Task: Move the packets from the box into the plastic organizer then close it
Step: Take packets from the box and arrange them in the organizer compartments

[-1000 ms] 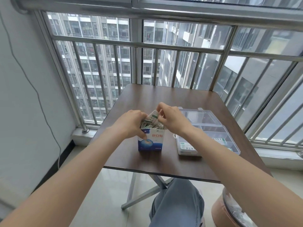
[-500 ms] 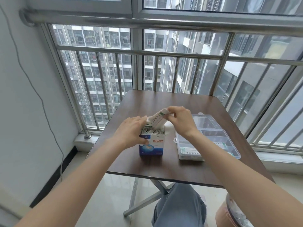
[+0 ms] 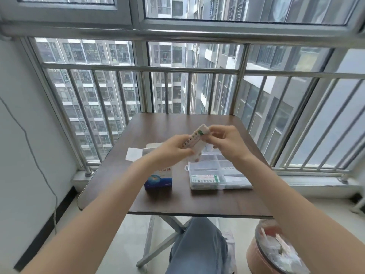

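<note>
Both hands are holding one stack of packets (image 3: 194, 142) in the air, above the far end of the plastic organizer (image 3: 218, 176). The left hand (image 3: 173, 148) is pinching the lower end of the stack, and the right hand (image 3: 224, 140) is gripping the upper end, so the stack is tilting up to the right. The box (image 3: 159, 178) is standing just left of the organizer on the table (image 3: 197, 200), with its flap open. One row of packets is already lying in the organizer's near compartment. I think the transfer step is going on now. The next move is asking to lower this stack flat into a free compartment. The closing is not yet done.
</note>
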The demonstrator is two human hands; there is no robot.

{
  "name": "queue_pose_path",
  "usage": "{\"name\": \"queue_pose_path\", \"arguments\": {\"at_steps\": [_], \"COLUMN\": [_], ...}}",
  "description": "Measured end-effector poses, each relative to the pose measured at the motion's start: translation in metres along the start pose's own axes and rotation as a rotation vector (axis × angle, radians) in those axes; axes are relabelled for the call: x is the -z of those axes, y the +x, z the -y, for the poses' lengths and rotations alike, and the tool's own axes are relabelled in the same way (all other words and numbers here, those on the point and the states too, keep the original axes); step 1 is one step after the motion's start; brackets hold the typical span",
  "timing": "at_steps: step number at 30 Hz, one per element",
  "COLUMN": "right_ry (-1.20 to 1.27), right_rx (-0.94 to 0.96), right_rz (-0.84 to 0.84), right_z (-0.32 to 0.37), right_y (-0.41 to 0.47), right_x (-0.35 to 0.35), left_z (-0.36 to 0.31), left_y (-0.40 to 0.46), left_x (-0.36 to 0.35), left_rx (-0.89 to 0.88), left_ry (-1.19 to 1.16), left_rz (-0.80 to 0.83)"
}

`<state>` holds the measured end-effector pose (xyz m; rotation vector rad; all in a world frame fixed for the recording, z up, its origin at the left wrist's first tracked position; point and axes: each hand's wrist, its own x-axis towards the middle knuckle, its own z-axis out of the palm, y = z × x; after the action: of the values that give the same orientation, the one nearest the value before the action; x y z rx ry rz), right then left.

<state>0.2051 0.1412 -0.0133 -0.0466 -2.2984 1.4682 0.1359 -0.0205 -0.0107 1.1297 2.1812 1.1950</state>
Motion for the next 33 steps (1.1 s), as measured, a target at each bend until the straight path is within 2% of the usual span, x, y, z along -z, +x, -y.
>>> {"name": "queue_pose_path", "arguments": {"at_steps": [2, 4, 8, 11, 16, 22, 25, 28, 30, 33], "right_ry": [0.068, 0.124, 0.193, 0.25, 0.21, 0.259, 0.311, 0.361, 0.252, -0.101], "right_rx": [-0.088, -0.157, -0.221, -0.26, -0.322, -0.389, -0.419, -0.478, -0.513, -0.507], "right_rz": [-0.001, -0.004, 0.046, 0.008, -0.125, -0.091, -0.205, -0.266, -0.232, -0.175], "right_z": [-0.004, -0.01, -0.02, -0.027, -0.042, -0.06, -0.074, -0.092, -0.103, -0.113], "right_y": [-0.007, -0.013, -0.022, -0.027, -0.027, -0.024, -0.017, -0.012, -0.011, -0.01], "right_x": [0.01, 0.021, 0.037, 0.041, 0.046, 0.056, 0.062, 0.069, 0.071, 0.07], "left_z": [-0.001, -0.004, 0.0, 0.003, 0.007, 0.016, 0.025, 0.034, 0.032, 0.028], "left_y": [0.004, 0.007, 0.02, 0.027, 0.032, 0.042, 0.051, 0.058, 0.06, 0.061], "left_x": [-0.01, -0.021, -0.043, -0.059, -0.072, -0.075, -0.079, -0.081, -0.081, -0.081], "left_rx": [0.023, 0.032, 0.043, 0.029, 0.035, 0.026, 0.061, 0.064, 0.025, -0.019], "left_ry": [-0.249, -0.331, -0.226, -0.19, -0.212, -0.305, -0.235, -0.103, -0.097, -0.113], "left_rz": [0.086, 0.092, -0.012, -0.028, -0.074, -0.126, -0.247, -0.478, -0.621, -0.655]}}
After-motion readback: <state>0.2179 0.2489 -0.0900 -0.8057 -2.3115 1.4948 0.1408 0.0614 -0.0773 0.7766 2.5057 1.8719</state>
